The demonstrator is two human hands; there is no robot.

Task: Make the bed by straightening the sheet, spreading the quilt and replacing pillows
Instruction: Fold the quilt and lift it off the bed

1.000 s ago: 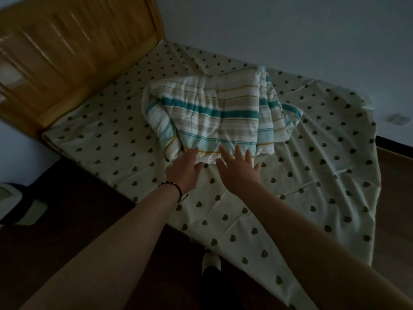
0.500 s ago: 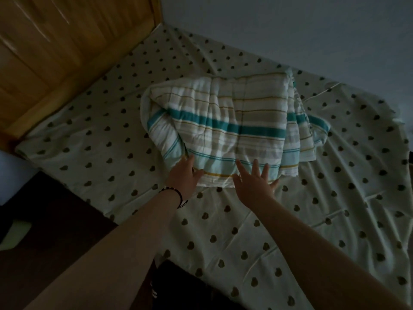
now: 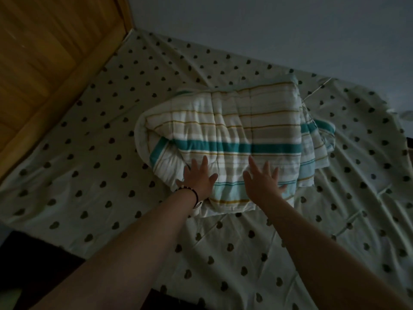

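Across the middle of the frame lies a folded quilt (image 3: pixel 234 139), white with teal, tan and yellow stripes, resting on the bed's sheet (image 3: pixel 245 249), which is pale with dark heart-shaped spots and creased toward the right. A wooden headboard (image 3: pixel 44 63) fills the upper left, and a plain grey wall (image 3: pixel 268 25) runs along the top. Dark floor (image 3: pixel 33 253) shows at the lower left. Both arms reach up from the bottom edge. The left hand (image 3: pixel 197 180), with a dark bracelet (image 3: pixel 190 192) at its wrist, lies flat with fingers spread on the quilt's near left corner. The right hand (image 3: pixel 263 182) rests likewise, fingers straight and splayed, on the quilt's near edge just beside it.
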